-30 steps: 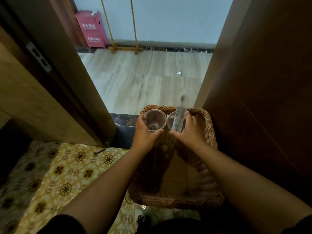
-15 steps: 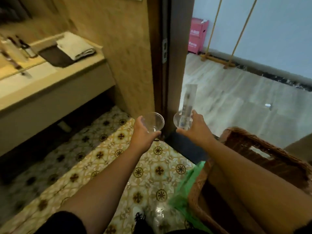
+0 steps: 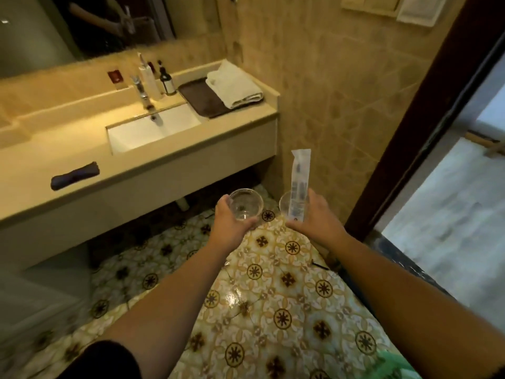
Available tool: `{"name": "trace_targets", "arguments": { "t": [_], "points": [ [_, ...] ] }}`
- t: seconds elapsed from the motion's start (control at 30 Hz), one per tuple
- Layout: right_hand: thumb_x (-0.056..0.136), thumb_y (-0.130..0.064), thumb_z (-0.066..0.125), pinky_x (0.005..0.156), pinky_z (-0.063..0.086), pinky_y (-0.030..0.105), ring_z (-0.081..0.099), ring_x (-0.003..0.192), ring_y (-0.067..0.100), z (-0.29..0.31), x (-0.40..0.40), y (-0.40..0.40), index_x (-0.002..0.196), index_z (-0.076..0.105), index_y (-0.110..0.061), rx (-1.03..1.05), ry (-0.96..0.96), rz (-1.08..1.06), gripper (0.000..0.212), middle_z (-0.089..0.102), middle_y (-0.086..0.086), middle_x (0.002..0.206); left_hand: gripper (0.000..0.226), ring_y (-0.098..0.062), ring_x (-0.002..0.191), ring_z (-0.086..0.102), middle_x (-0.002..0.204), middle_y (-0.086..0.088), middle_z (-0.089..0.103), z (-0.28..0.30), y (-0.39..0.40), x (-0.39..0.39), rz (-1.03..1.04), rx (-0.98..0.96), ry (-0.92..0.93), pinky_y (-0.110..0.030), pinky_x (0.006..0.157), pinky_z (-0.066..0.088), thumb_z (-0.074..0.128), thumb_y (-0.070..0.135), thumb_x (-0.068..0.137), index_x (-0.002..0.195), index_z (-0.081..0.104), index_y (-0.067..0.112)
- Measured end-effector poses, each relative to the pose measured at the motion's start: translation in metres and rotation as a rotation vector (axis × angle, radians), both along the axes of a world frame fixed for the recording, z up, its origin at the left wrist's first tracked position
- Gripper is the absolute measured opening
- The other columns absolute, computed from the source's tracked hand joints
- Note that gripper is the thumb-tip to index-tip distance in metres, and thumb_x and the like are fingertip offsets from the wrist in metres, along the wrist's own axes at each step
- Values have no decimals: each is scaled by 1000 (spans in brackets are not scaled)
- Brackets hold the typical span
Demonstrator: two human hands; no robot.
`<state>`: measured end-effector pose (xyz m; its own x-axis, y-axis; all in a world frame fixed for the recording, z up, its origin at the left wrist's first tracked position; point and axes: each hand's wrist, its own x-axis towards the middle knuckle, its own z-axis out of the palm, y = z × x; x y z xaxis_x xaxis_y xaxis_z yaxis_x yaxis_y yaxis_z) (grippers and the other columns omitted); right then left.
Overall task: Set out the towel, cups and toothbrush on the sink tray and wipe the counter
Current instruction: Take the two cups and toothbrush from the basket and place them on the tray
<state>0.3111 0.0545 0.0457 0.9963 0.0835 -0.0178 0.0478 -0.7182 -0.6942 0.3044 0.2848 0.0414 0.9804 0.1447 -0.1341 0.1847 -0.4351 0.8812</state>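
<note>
My left hand (image 3: 228, 222) grips a clear glass cup (image 3: 246, 204) from the left side, held over the patterned floor. My right hand (image 3: 317, 217) holds a second clear cup (image 3: 285, 205) together with a wrapped toothbrush (image 3: 299, 184) that stands upright out of it. On the counter's right end lies a dark brown tray (image 3: 200, 98), and a folded white towel (image 3: 233, 87) rests on its right part. A dark rolled cloth (image 3: 75, 175) lies on the beige counter (image 3: 90, 149) near its front edge, left of the white sink basin (image 3: 153, 128).
A tap (image 3: 140, 91) and several bottles (image 3: 157, 77) stand behind the basin, under a mirror. The tiled wall stands ahead of my hands. A dark door frame (image 3: 415, 116) and the open doorway are at right. Something green (image 3: 388, 365) shows at the bottom right.
I turned left from the wicker basket and doorway toward the sink counter, carrying both cups and the toothbrush. The basket has dropped out of view; the counter now sits closer and more central.
</note>
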Motion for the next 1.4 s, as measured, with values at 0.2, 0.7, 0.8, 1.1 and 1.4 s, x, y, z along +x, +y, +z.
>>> {"name": "trace_targets", "arguments": {
  "t": [0.2, 0.7, 0.8, 1.1, 1.4],
  "points": [
    [68, -43, 80, 90, 47, 38, 46, 121, 21, 3, 105, 42, 133, 39, -24, -28, -31, 51, 80, 47, 5, 132, 101, -20, 140, 33, 158, -7, 27, -8, 38, 86, 72, -59, -5, -24, 98, 32, 84, 30, 77, 152, 17, 16],
    [64, -50, 84, 96, 43, 35, 49, 125, 24, 40, 464, 113, 146, 27, -25, -52, 14, 268, 103, 38, 5, 145, 101, -24, 138, 37, 152, -6, 35, 26, 92, 383, 333, -20, -75, -42, 111, 37, 84, 38, 73, 149, 20, 18],
    [64, -54, 83, 100, 43, 37, 47, 128, 25, 45, 527, 136, 149, 22, -22, -93, -11, 311, 110, 35, 7, 149, 99, -24, 139, 37, 154, -6, 34, 29, 109, 443, 376, -2, -94, -47, 111, 39, 83, 39, 74, 149, 20, 22],
    [66, -55, 80, 98, 46, 39, 48, 127, 24, 30, 734, 222, 149, 18, -25, -72, -42, 324, 108, 35, 4, 147, 100, -26, 139, 39, 156, -6, 33, 2, 196, 653, 382, -46, -114, -38, 105, 39, 85, 32, 74, 149, 21, 20],
    [67, -53, 79, 84, 46, 29, 54, 121, 22, 10, 898, 306, 144, 22, -31, -102, 46, 349, 98, 36, 3, 143, 98, -25, 137, 41, 154, -2, 36, -32, 273, 813, 366, -97, -5, -32, 99, 38, 87, 33, 72, 147, 24, 25]
  ]
}}
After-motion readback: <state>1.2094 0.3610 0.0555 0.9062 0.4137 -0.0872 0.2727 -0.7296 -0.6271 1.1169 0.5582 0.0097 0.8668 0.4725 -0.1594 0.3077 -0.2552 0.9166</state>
